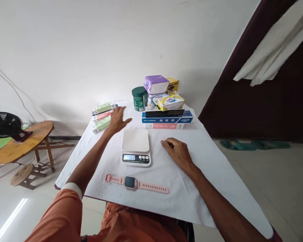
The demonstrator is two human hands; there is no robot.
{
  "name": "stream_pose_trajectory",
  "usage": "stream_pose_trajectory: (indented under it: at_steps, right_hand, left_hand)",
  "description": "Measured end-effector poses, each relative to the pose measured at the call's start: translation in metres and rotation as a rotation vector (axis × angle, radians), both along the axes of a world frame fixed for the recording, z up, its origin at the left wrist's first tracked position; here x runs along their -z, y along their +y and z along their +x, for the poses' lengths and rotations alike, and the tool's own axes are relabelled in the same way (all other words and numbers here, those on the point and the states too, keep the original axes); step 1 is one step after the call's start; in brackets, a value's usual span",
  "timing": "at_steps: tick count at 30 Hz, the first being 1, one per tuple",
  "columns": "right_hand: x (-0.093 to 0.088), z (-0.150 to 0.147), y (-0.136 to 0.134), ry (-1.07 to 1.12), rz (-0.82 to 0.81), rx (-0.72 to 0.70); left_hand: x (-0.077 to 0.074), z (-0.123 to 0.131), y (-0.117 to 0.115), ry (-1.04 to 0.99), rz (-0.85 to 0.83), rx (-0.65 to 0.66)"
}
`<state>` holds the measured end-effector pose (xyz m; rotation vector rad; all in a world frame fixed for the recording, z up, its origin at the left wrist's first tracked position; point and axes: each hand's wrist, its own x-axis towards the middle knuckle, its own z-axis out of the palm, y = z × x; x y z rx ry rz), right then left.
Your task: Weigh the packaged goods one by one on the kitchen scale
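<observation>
Left hand (118, 120), fingers apart, is nearer: boxes (101, 117) lie just left on table (161, 168), long axes pointing toward it. Right hand (178, 151) curled (can't tell if closed), beside scale (135, 141).

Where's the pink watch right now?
In the head view, the pink watch lies slightly left of centre, between the scale and the white cloth's near edge.

Smooth matt plastic forms the scale (135, 140), with a glossy control panel (136, 158). The watch face (130, 182) is glossy, its strap (153, 187) matt and rubbery. Creased matt cloth (187, 198) drapes the worktop (224, 178); the slim boxes (104, 108) look like smooth printed card, the low stool (22, 174) like wood.
</observation>
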<state>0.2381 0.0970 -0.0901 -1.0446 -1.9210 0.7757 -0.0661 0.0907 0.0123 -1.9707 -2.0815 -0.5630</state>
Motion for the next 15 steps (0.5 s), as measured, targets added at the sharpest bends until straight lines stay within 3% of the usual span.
stream_pose_trajectory:
  at_steps: [3,6,10,15]
  right_hand:
    - [0.0,0.0,-0.001,-0.017,0.007,0.009]
    - [0.0,0.0,-0.001,-0.039,0.019,0.013]
    - [0.0,0.0,-0.001,-0.055,0.017,0.018]
    - [-0.002,0.0,-0.002,-0.062,-0.005,0.019]
  left_hand:
    - [0.018,-0.07,-0.026,-0.047,-0.078,-0.318]
    - [0.038,-0.11,-0.051,-0.096,-0.176,-0.517]
    - [0.057,-0.121,-0.071,-0.113,-0.23,-0.517]
    - [0.054,-0.12,-0.08,-0.213,-0.267,-0.509]
